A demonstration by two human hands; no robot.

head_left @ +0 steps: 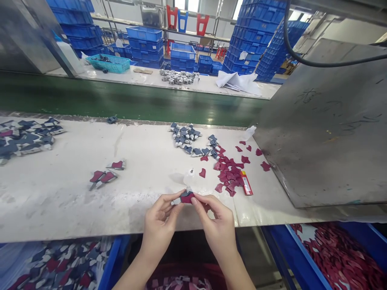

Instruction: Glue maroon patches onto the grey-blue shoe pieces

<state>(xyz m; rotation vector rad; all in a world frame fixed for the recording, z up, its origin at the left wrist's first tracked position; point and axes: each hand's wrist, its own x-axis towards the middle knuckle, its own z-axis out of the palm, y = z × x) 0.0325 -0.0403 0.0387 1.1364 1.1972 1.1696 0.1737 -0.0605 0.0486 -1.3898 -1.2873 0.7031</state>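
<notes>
Head view: my L hand and R hand meet at the front edge of a white table, fingertips of both pinching a small grey-and-maroon part, L at its pale end, R at its maroon end. Just behind it, a small clear bottle. Further back, a cluster of grey parts; to the R, a pile of maroon pcs w/ a red lighter beside it. Three assembled parts lie to the L.
</notes>
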